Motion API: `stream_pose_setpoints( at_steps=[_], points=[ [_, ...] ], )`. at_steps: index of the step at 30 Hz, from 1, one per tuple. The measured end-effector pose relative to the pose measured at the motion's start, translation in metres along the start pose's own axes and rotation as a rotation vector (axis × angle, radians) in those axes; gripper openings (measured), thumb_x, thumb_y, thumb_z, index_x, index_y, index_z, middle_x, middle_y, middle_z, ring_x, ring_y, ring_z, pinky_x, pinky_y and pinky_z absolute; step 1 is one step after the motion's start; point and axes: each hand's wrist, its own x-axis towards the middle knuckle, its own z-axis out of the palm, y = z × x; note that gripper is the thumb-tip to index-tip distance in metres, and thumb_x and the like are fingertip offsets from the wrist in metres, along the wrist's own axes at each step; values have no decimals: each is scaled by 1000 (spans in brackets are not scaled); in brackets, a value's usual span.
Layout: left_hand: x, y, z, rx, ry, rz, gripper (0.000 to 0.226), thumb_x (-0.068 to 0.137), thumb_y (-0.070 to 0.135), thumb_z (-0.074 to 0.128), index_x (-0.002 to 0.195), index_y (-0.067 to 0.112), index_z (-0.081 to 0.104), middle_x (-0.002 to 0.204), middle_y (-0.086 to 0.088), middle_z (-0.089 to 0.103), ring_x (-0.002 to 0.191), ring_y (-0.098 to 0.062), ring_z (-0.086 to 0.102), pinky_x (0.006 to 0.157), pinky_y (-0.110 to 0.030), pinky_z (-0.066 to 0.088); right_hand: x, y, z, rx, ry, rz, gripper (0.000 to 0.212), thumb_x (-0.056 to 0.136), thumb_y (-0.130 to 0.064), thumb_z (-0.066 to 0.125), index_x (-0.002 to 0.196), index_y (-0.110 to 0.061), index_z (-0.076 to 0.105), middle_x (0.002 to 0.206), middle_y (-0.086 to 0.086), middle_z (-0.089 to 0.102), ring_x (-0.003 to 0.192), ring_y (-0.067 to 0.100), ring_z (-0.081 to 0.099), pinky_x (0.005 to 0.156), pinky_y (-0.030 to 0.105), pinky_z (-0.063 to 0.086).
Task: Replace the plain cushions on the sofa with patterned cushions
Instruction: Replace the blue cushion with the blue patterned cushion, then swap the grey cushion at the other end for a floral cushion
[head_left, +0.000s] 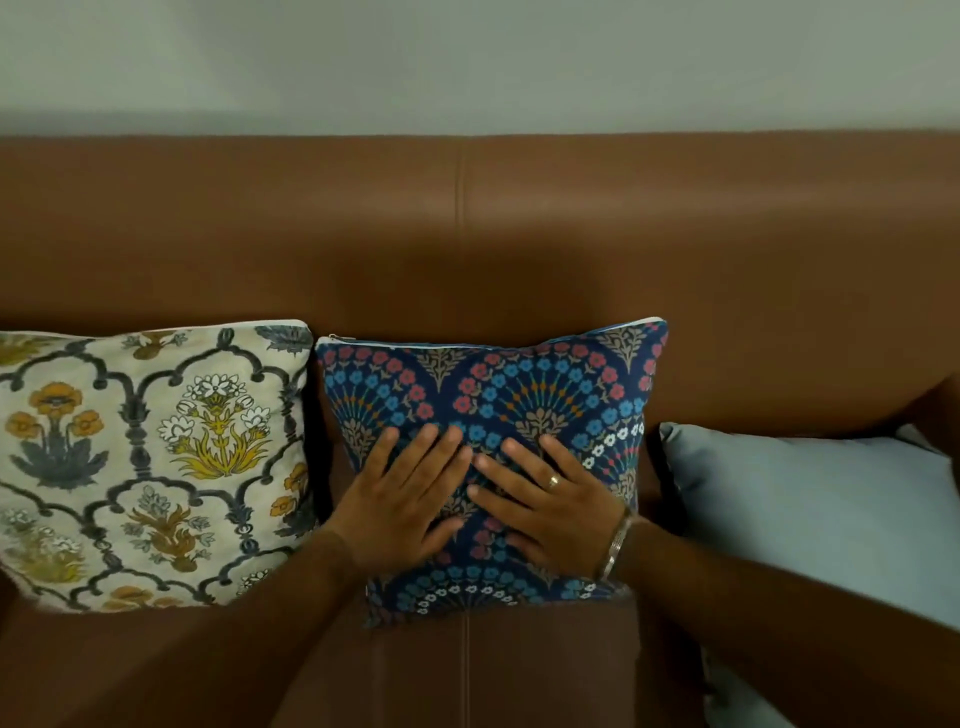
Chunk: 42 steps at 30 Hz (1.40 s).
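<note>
Both palms are laid flat, fingers spread, on the navy floral cushion (498, 415) — left hand (410, 499) beside right hand (550, 504), nothing gripped. The cushion is propped mid-sofa against the brown backrest (467, 218), between a cream floral cushion (150, 462) and a plain pale-blue cushion (810, 519). It is judged soft and light — best taken by its side edges.
</note>
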Motion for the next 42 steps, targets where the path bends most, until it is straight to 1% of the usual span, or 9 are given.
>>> stream_pose_setpoints(
  at_steps=[3,7,13,18,24,29,32,38,42],
  points=[
    [1,-25,11,80,-85,221,86,97,63,34,160,9,9,167,-9,8,152,-31,14,124,-51,-1,-3,21,9,-96,-121,-109,79,88,-65,43,155,-28,23,163,0,22,150,27,18,122,51,9],
    [17,-47,2,40,-94,141,88,92,73,34,160,21,17,167,-6,14,155,-24,10,123,-53,7,2,69,-6,-111,-141,-56,79,87,-74,36,153,-31,27,163,-3,23,150,21,19,121,51,4],
    [36,-78,-24,-221,-259,-634,82,95,66,25,160,16,14,166,-12,23,153,-37,16,116,-57,26,-6,130,-35,62,-282,610,85,87,-78,20,156,-28,16,163,-4,14,150,29,22,113,66,16],
    [46,-66,-57,-216,-322,-653,82,97,59,21,158,5,19,164,-23,21,152,-42,16,122,-56,14,2,91,-60,284,-338,921,80,91,-68,27,156,-29,5,167,8,-4,152,36,-2,119,57,7],
    [67,96,-87,-591,-240,-395,65,100,44,38,153,8,35,157,-20,40,145,-40,36,114,-53,32,-159,22,-125,377,-562,973,75,92,-54,47,155,-23,21,164,13,19,150,35,20,117,50,24],
    [123,263,-54,-1202,-478,-765,67,98,38,56,156,18,29,158,-8,39,142,-19,37,109,-20,25,-302,49,-120,430,-413,1600,74,93,-43,55,152,-8,27,158,22,29,145,38,29,116,44,24],
    [159,325,-14,-1347,-578,-1035,73,98,41,55,159,23,19,164,-9,30,148,-26,31,117,-36,26,-360,82,-95,585,-340,1850,86,85,-52,62,151,-11,27,150,23,41,136,42,40,112,50,32],
    [194,358,2,-1370,-564,-1305,77,92,59,42,159,35,11,166,0,24,150,-23,28,122,-42,24,-407,126,-61,1201,-386,1821,123,48,-80,73,152,-42,19,138,-2,54,123,28,56,104,40,45],
    [213,334,-37,-1747,-454,-1447,52,95,51,44,146,39,45,145,15,56,123,-3,59,104,-33,49,-427,169,-86,1562,-216,1747,117,39,-75,79,142,-30,46,135,-1,61,108,14,64,96,35,50]
  ],
)
